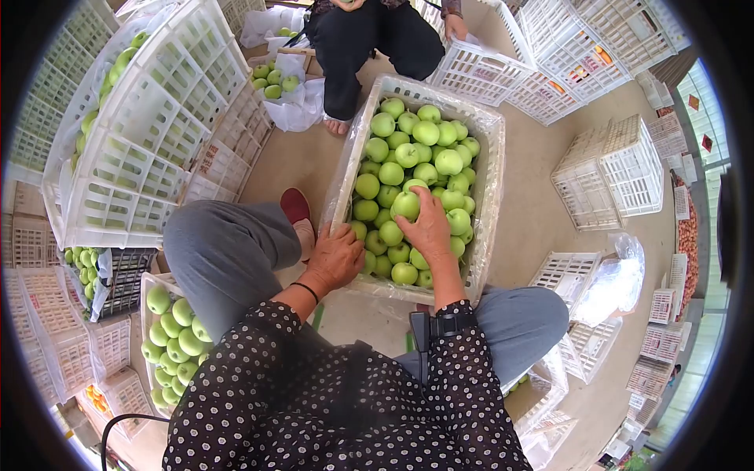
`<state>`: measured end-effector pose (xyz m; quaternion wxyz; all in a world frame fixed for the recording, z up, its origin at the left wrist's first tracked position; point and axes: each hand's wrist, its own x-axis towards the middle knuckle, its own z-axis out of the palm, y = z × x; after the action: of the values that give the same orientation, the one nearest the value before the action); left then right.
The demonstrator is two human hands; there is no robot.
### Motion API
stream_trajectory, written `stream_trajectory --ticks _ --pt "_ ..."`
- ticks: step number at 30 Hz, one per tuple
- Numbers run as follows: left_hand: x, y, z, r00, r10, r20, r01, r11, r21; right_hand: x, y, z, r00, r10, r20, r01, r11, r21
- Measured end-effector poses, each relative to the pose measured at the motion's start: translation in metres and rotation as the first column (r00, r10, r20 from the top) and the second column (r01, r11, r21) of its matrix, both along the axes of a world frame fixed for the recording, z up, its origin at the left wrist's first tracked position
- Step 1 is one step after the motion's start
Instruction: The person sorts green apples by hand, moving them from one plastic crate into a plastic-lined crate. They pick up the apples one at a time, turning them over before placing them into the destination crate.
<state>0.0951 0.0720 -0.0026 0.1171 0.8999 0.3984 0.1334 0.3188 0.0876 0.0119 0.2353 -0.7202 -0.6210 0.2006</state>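
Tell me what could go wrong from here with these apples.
The green apple in the right hand could slip and bruise itself or the apples packed closely around it. The left hand rests at the left edge of the crate, where the clear plastic liner hangs loosely over the rim; it might snag or get tugged out of place.

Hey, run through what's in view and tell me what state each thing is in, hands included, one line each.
Central crate: open, plastic-lined, full of green apples
Right hand: closed around one apple
Left hand: at the central crate's near-left edge, grip unclear
Nearest crate at lower left: open, apple-filled
Clear plastic at right: crumpled
Upper-right crate: open
Co-worker's hand: at that crate's edge
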Motion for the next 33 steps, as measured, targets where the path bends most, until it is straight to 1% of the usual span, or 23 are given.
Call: stream_trajectory --ticks 1,2,4,5,7,8,9,11,13,15,17,19,20,22,24,25,26,27,29,30,31,32,33 --pt "-0.001 -0.001 0.000 1.000 0.004 -0.001 -0.004 1.000 -0.006 0.011 0.005 0.002 0.997 -0.063 0.050 0.062 0.998 0.021" --pt "-0.001 -0.002 0.001 1.000 0.008 0.001 -0.008 1.000 -0.013 0.022 0.010 0.005 0.997 -0.059 0.052 0.058 0.998 0.015" --pt "-0.003 -0.001 0.001 1.000 -0.001 0.014 0.002 0.999 -0.038 0.039 0.022 0.016 0.980 -0.112 0.167 0.125 0.989 -0.075" --pt "-0.003 0.000 0.000 1.000 0.005 0.015 -0.004 0.999 -0.038 0.042 0.024 0.015 0.980 -0.106 0.168 0.120 0.990 -0.075" --pt "-0.002 -0.001 -0.001 0.999 0.004 0.045 -0.003 1.000 -0.025 0.044 0.025 0.014 0.938 -0.158 0.310 0.153 0.987 0.039" --pt "-0.002 0.000 -0.002 0.999 0.009 0.046 -0.007 1.000 -0.030 0.042 0.023 0.011 0.917 -0.169 0.361 0.119 0.981 0.155" --pt "-0.002 0.000 0.000 0.999 0.012 0.038 -0.011 1.000 -0.026 0.036 0.020 0.014 0.918 -0.162 0.362 0.115 0.982 0.148" --pt "-0.003 -0.004 -0.001 0.999 0.014 0.032 -0.013 1.000 -0.028 0.017 0.010 0.017 0.969 -0.015 0.245 0.002 0.998 0.055" --pt "-0.002 -0.001 -0.001 0.997 0.016 0.080 -0.012 0.998 -0.054 0.002 -0.009 -0.002 0.968 0.164 0.190 -0.147 0.984 -0.102" --pt "-0.003 -0.003 -0.004 0.997 0.013 0.082 -0.010 0.999 -0.038 -0.015 -0.025 -0.009 0.961 0.163 0.224 -0.117 0.972 -0.206" --pt "0.000 -0.002 -0.004 0.996 0.021 0.083 -0.020 1.000 -0.019 -0.028 -0.036 -0.024 0.959 0.169 0.228 -0.111 0.963 -0.245" --pt "0.000 -0.003 -0.001 0.995 -0.001 0.103 -0.002 1.000 0.026 -0.032 -0.041 -0.031 0.960 0.162 0.230 -0.105 0.964 -0.243" --pt "0.000 -0.004 -0.001 0.994 -0.003 0.112 0.000 1.000 0.021 -0.023 -0.034 -0.025 0.960 0.141 0.243 -0.087 0.971 -0.221" --pt "0.000 -0.002 0.003 0.995 -0.002 0.098 0.002 1.000 0.004 -0.014 -0.032 -0.015 0.964 0.233 0.130 -0.205 0.958 -0.201" --pt "0.002 0.000 0.003 0.995 0.004 0.096 -0.006 1.000 0.018 0.015 -0.019 -0.004 0.991 0.137 -0.007 -0.137 0.989 -0.058" --pt "0.001 -0.004 0.003 0.994 0.017 0.104 -0.020 1.000 0.024 0.032 -0.011 0.008 0.997 -0.021 -0.077 0.017 0.998 -0.053" --pt "-0.001 -0.010 0.002 0.996 0.016 0.090 -0.014 1.000 -0.021 0.059 -0.004 0.006 0.994 -0.056 -0.093 0.063 0.996 0.068" --pt "0.000 -0.006 0.002 0.995 0.017 0.097 -0.016 1.000 -0.012 0.076 -0.002 0.028 0.961 -0.182 -0.207 0.190 0.981 0.021" --pt "0.002 -0.002 0.005 0.994 0.014 0.105 -0.013 1.000 -0.013 0.115 -0.008 0.033 0.976 -0.191 -0.107 0.186 0.981 -0.057" --pt "0.002 -0.001 0.007 0.996 0.016 0.089 -0.014 1.000 -0.023 0.117 -0.017 0.032 0.975 -0.197 -0.106 0.190 0.979 -0.072" --pt "0.002 -0.002 0.008 0.997 0.019 0.075 -0.016 0.999 -0.029 0.116 -0.028 0.031 0.994 -0.094 0.059 0.098 0.994 -0.058" --pt "0.002 -0.002 0.009 0.997 0.019 0.076 -0.016 0.999 -0.036 0.115 -0.036 0.030 0.975 0.014 0.224 -0.001 0.998 -0.057" --pt "0.003 -0.002 0.009 0.997 0.022 0.074 -0.019 0.999 -0.043 0.110 -0.042 0.028 0.974 0.017 0.225 -0.003 0.998 -0.063"
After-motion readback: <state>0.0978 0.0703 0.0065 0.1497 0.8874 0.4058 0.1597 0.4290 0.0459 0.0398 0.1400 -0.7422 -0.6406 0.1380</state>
